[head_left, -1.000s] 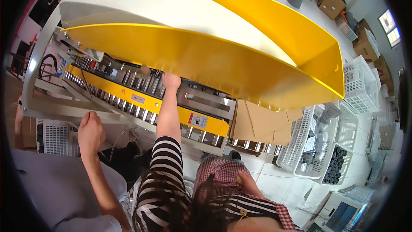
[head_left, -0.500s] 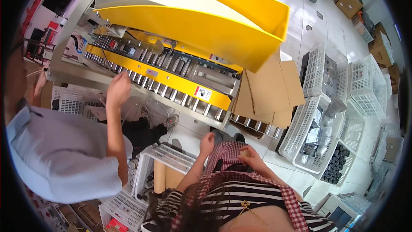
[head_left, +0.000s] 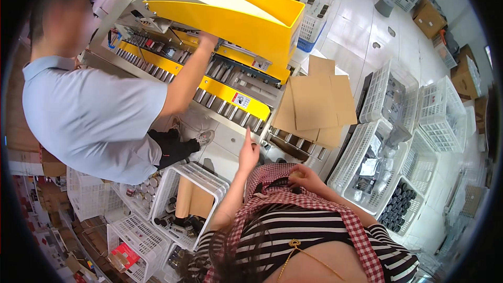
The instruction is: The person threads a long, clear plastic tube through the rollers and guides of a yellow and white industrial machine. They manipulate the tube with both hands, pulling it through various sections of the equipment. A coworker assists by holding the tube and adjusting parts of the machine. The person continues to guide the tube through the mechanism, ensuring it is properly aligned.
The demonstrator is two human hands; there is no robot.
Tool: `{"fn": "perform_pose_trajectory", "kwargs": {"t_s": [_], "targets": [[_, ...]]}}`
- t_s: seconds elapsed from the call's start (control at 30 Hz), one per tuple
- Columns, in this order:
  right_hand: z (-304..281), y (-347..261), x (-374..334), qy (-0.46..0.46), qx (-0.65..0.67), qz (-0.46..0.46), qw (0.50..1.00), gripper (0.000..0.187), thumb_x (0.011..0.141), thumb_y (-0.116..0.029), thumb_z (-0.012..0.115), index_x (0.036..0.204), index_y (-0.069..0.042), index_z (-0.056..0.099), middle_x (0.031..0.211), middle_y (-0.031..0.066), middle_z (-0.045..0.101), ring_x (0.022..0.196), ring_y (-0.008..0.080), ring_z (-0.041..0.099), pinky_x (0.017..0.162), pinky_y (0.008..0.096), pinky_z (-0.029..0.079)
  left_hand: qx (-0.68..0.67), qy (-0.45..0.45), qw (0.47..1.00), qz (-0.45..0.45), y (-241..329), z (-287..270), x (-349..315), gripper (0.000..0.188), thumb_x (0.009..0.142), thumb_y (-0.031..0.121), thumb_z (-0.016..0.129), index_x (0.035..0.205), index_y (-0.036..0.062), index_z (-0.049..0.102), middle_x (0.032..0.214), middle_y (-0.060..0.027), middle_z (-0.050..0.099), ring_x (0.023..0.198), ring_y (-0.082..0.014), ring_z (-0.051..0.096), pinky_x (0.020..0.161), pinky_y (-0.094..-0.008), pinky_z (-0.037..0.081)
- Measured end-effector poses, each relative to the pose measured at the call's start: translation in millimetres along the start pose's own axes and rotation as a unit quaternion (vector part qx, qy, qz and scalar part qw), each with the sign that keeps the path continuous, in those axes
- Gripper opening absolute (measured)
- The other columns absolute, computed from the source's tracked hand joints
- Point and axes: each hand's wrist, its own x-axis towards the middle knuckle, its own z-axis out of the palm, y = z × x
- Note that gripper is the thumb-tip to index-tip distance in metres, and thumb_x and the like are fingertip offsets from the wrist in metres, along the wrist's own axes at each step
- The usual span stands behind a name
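Note:
In front of my body my left hand [head_left: 248, 152] is raised with its index finger stretched out toward the near end of the roller conveyor [head_left: 238, 106]. It holds nothing that I can see, and its other fingers are folded. Close to my red checked apron [head_left: 270, 175], my right hand [head_left: 304, 178] is curled with the fingertips together; what may be in them is hidden. A co-worker in a light blue shirt [head_left: 94, 118] stands at the left. That person's hand [head_left: 208, 40] reaches over the conveyor, beside the yellow chute [head_left: 230, 15].
Flat cardboard pieces [head_left: 319, 102] lie at the conveyor's right end. White crates [head_left: 367, 170] with bagged parts and a crate of black cylinders [head_left: 399, 207] stand right. At lower left, another white crate [head_left: 196, 175] holds a brown roll [head_left: 184, 197].
My left hand has moved up, its index finger now stretched out. My right hand remains near the apron. The co-worker has leaned in and reached across the conveyor; my view has shifted.

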Motion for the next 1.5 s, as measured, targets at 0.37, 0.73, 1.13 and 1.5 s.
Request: {"fn": "perform_pose_trajectory", "kwargs": {"t_s": [0.37, 0.73, 1.13, 1.5], "targets": [[0, -5, 0, 0.048, 0.012, 0.007, 0.999, 0.02, 0.089, -0.012, 0.056, 0.105, -0.001, 0.055, 0.081, 0.0058, 0.062, 0.072, 0.0146, 0.062, 0.066, 0.0261, 0.051, 0.171, 0.023, 0.983, -0.069, -41, -45, 189, 0.056, 0.081, 0.021, 0.054, 0.133, 0.0098, 0.036, 0.098, -0.02, 0.061, 0.092, -0.0373, 0.058, 0.08, -0.0467, 0.046], [52, -60, 68, 0.137, -0.077, -0.017, 0.987, 0.024, 0.092, -0.022, 0.049, 0.081, -0.001, 0.054, 0.056, 0.0015, 0.05, 0.049, 0.0093, 0.049, 0.046, 0.0248, 0.04, 0.255, -0.279, 0.889, -0.258, -260, -80, -71, 0.053, 0.074, 0.031, 0.061, 0.121, 0.0078, 0.052, 0.117, -0.0189, 0.056, 0.109, -0.0342, 0.053, 0.093, -0.0397, 0.042], [97, -72, 110, 0.105, -0.089, -0.047, 0.989, 0.025, 0.086, -0.023, 0.061, 0.085, 0.0, 0.054, 0.061, 0.0065, 0.058, 0.053, 0.0113, 0.058, 0.048, 0.0257, 0.047, 0.159, -0.254, 0.914, -0.273, -254, -117, -78, 0.052, 0.075, 0.031, 0.059, 0.121, 0.0073, 0.053, 0.116, -0.0191, 0.056, 0.109, -0.0343, 0.053, 0.092, -0.0398, 0.043], [64, -66, 86, 0.103, -0.032, -0.017, 0.994, 0.02, 0.089, -0.015, 0.053, 0.105, -0.002, 0.055, 0.076, 0.0079, 0.062, 0.061, 0.0123, 0.061, 0.055, 0.0257, 0.052, 0.133, -0.273, 0.928, -0.216, -194, -83, -42, 0.051, 0.075, 0.03, 0.058, 0.12, 0.0069, 0.053, 0.116, -0.0193, 0.057, 0.108, -0.0344, 0.053, 0.092, -0.0399, 0.043]]}}
